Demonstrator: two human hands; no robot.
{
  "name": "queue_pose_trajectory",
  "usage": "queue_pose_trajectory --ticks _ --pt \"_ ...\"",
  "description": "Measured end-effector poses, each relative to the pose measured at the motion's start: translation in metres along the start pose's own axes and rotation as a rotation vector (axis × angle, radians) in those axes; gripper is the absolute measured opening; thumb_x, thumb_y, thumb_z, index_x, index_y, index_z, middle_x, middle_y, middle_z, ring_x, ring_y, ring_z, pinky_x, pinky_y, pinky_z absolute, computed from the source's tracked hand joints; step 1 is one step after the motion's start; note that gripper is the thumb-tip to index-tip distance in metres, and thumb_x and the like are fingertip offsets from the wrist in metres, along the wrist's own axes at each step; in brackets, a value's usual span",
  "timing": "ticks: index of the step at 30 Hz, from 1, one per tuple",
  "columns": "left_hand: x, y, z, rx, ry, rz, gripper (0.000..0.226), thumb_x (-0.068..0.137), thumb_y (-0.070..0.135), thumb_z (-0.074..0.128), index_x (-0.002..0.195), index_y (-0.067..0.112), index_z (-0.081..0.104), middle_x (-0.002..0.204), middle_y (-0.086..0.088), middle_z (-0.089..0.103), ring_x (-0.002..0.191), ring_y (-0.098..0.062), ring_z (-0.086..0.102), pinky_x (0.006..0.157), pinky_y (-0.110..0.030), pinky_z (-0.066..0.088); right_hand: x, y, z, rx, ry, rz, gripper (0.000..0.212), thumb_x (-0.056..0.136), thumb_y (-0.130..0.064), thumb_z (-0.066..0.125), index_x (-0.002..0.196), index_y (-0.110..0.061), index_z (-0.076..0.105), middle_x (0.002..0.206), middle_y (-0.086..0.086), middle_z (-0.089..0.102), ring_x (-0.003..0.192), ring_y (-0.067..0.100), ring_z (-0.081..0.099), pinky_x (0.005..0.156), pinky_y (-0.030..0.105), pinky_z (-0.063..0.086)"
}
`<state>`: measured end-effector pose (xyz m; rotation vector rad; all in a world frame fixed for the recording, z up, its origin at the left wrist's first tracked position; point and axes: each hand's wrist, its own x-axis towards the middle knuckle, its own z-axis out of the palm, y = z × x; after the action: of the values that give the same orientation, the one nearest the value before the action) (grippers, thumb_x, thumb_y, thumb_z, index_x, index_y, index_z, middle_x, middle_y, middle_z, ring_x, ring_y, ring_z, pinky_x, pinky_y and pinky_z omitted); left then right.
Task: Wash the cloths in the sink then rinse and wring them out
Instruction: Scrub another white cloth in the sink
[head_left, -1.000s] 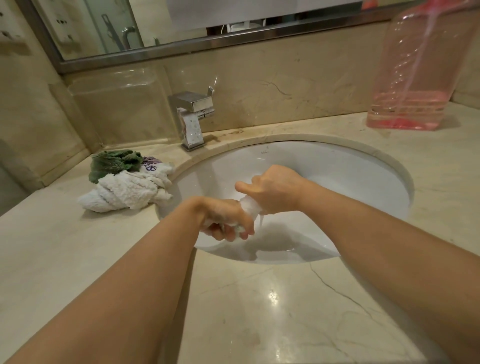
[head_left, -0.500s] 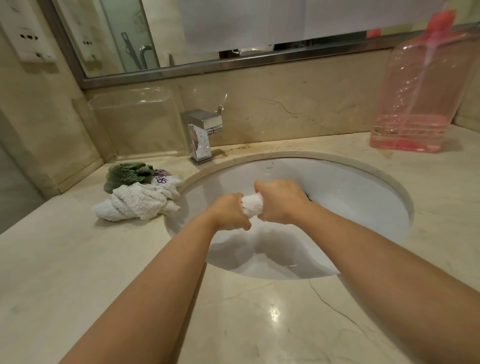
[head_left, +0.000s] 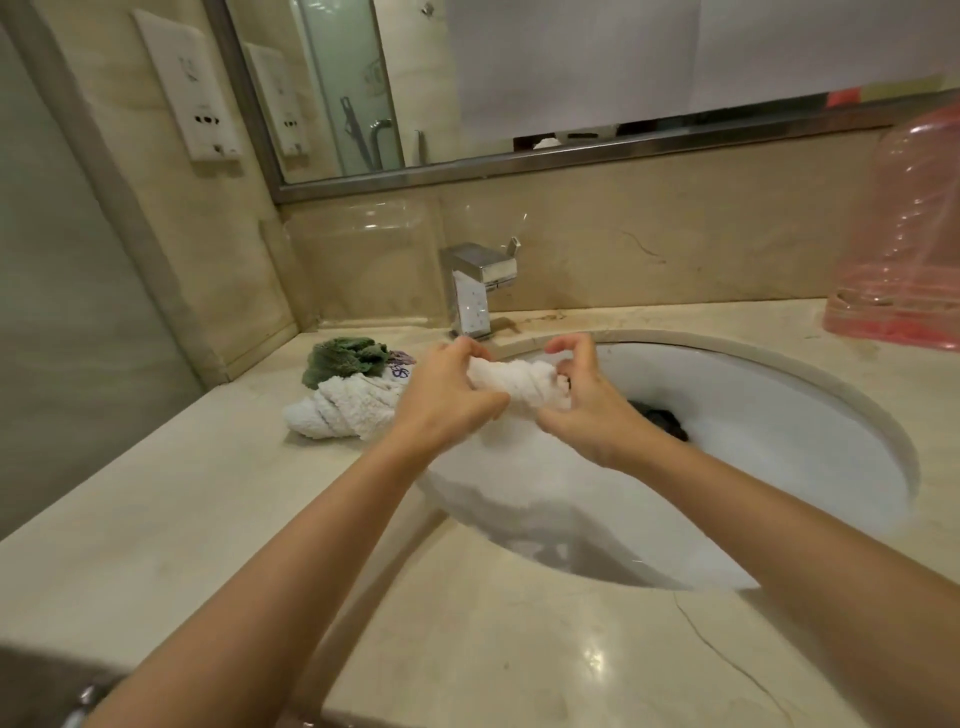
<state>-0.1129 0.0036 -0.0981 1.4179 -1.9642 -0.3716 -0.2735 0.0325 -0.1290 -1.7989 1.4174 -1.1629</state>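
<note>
Since half a second ago we have lifted the twisted white cloth (head_left: 511, 382) up and toward the far left rim of the sink (head_left: 779, 415), and our grip on it has loosened: before, both fists were clenched tight around it, now the fingers are partly uncurled. Our left hand (head_left: 447, 400) holds the left end of the roll, thumb underneath and fingers arched over the top. Our right hand (head_left: 584, 402) holds the right end, the thumb pressing on the near side while the index finger curls up clear of the cloth. The cloth hangs between the two hands above the left part of the basin, still wound into a rope shape.

On the counter (head_left: 208, 519) to the left of the sink lies a pile of wrung cloths: a white twisted one (head_left: 343, 410) nearest us, a green one (head_left: 343, 358) behind it, and a piece with purple print (head_left: 400, 366) between them and our left hand. Something dark (head_left: 660, 421) sits in the basin just beyond our right wrist; we cannot tell what it is. A chrome faucet (head_left: 475, 291) stands at the far edge of the sink, and a pink translucent bottle (head_left: 904, 244) stands on the counter at far right.
</note>
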Motion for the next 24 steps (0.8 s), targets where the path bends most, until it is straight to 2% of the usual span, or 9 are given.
queue_pose_trajectory --ticks 3,5,8,11,12,14,17,21,24 --pt "-0.016 -0.019 -0.034 -0.074 0.201 0.063 0.042 0.064 0.003 0.071 0.098 0.025 0.06 0.102 0.006 0.05 0.091 -0.008 0.049 0.069 -0.002 0.035 0.0 -0.022 0.019 -0.054 0.004 -0.159 0.045 0.081 -0.002 0.068 0.111 -0.017 0.038 0.099 -0.002 0.054 0.08 0.015 0.055 0.061 0.017 0.047" --pt "-0.026 -0.036 -0.056 -0.057 0.292 0.102 0.043 0.059 0.005 0.068 0.098 0.021 0.062 0.104 0.003 0.053 0.096 -0.009 0.051 0.077 -0.004 0.035 0.002 -0.035 0.038 -0.084 0.011 -0.28 0.043 0.076 -0.004 0.078 0.107 -0.012 0.05 0.099 -0.004 0.056 0.089 0.013 0.055 0.074 0.014 0.046" --pt "-0.039 -0.062 -0.08 -0.028 0.383 0.126 0.049 0.055 0.004 0.063 0.103 0.011 0.065 0.106 0.001 0.051 0.104 -0.015 0.051 0.086 -0.002 0.033 0.011 -0.043 0.071 -0.142 0.064 -0.462 0.037 0.073 -0.002 0.079 0.106 -0.009 0.063 0.102 0.0 0.055 0.092 0.013 0.053 0.078 0.011 0.042" --pt "-0.045 -0.094 -0.094 0.189 0.108 -0.024 0.076 0.06 0.022 0.059 0.135 0.016 0.049 0.14 -0.011 0.039 0.136 -0.034 0.031 0.111 -0.029 0.024 0.022 -0.041 0.098 -0.417 0.06 -0.543 0.039 0.075 0.005 0.066 0.111 -0.012 0.069 0.104 0.012 0.056 0.094 0.03 0.054 0.071 0.034 0.04" --pt "-0.045 -0.102 -0.098 0.225 -0.052 -0.131 0.088 0.06 0.033 0.053 0.146 0.024 0.035 0.156 -0.01 0.02 0.144 -0.032 0.015 0.117 -0.04 0.014 0.025 -0.041 0.101 -0.473 0.047 -0.557 0.045 0.074 0.007 0.062 0.113 -0.014 0.07 0.101 0.014 0.057 0.093 0.034 0.054 0.071 0.034 0.034" --pt "-0.044 -0.112 -0.104 0.189 -0.233 -0.313 0.091 0.07 0.048 0.044 0.153 0.036 0.01 0.162 -0.002 -0.012 0.149 -0.023 -0.006 0.118 -0.05 -0.003 0.028 -0.04 0.101 -0.554 0.016 -0.586 0.054 0.075 0.008 0.056 0.119 -0.022 0.068 0.1 0.012 0.056 0.094 0.033 0.053 0.075 0.035 0.029" --pt "-0.045 -0.121 -0.099 0.315 -0.224 -0.305 0.075 0.097 0.053 0.041 0.152 0.036 -0.006 0.159 -0.002 -0.024 0.149 -0.023 -0.011 0.116 -0.053 -0.008 0.03 -0.037 0.093 -0.66 -0.092 -0.522 0.064 0.087 0.002 0.047 0.136 -0.038 0.052 0.112 0.005 0.05 0.106 0.025 0.043 0.085 0.034 0.028" --pt "-0.043 -0.115 -0.087 0.387 -0.175 -0.388 0.073 0.1 0.042 0.04 0.152 0.035 -0.009 0.159 -0.006 -0.023 0.149 -0.026 -0.011 0.115 -0.055 -0.007 0.027 -0.033 0.094 -0.627 -0.171 -0.472 0.068 0.091 0.002 0.043 0.144 -0.04 0.038 0.119 0.005 0.048 0.112 0.025 0.04 0.086 0.024 0.024" --pt "-0.042 -0.096 -0.081 0.253 -0.011 -0.486 0.079 0.092 0.024 0.052 0.154 0.03 0.004 0.162 -0.009 -0.013 0.148 -0.026 -0.015 0.115 -0.054 -0.011 0.022 -0.03 0.083 -0.551 -0.182 -0.446 0.063 0.089 0.003 0.045 0.14 -0.034 0.047 0.12 0.004 0.049 0.116 0.022 0.04 0.087 0.022 0.028"
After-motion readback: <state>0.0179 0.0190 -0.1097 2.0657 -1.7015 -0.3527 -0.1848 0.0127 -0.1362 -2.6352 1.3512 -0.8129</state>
